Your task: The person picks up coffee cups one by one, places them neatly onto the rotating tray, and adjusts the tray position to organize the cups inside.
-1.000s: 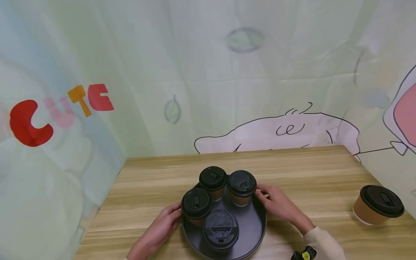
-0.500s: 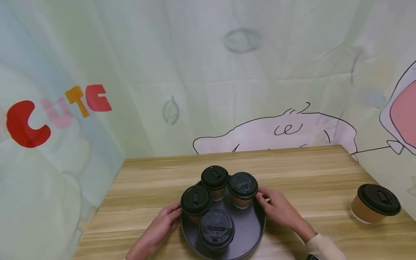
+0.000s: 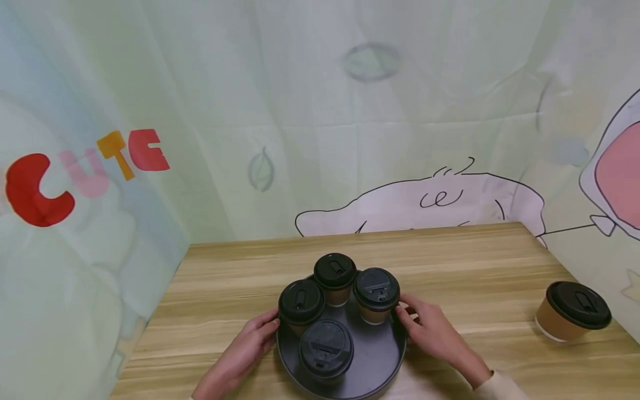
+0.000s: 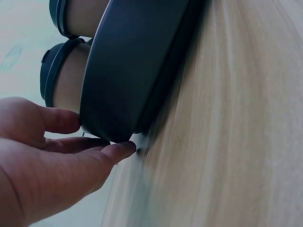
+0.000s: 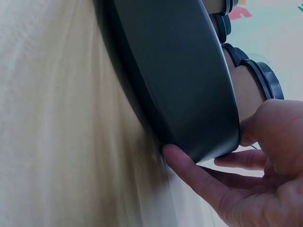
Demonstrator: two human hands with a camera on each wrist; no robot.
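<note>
A round black tray (image 3: 377, 355) with a raised wall carries several brown paper coffee cups with black lids. One cup (image 3: 335, 272) stands at the far rim, with another (image 3: 301, 303) by the left rim. A third cup (image 3: 376, 289) is beside the right rim, and one more (image 3: 326, 350) is nearer the front. My left hand (image 3: 252, 344) grips the tray's left side, thumb at the rim and a fingertip at the bottom edge in the left wrist view. On the opposite side, my right hand (image 3: 430, 330) holds the wall likewise, a fingertip under its lower edge (image 5: 180, 80).
Another lidded brown cup (image 3: 572, 311) stands alone near the table's right edge. The wooden table (image 3: 225, 278) meets a printed curtain (image 3: 300, 111) behind and at both sides.
Seen from above, the tray has turned clockwise with its cups: the front cup went left, the left one away, the back one right, the right one nearer. Both hands keep their hold.
</note>
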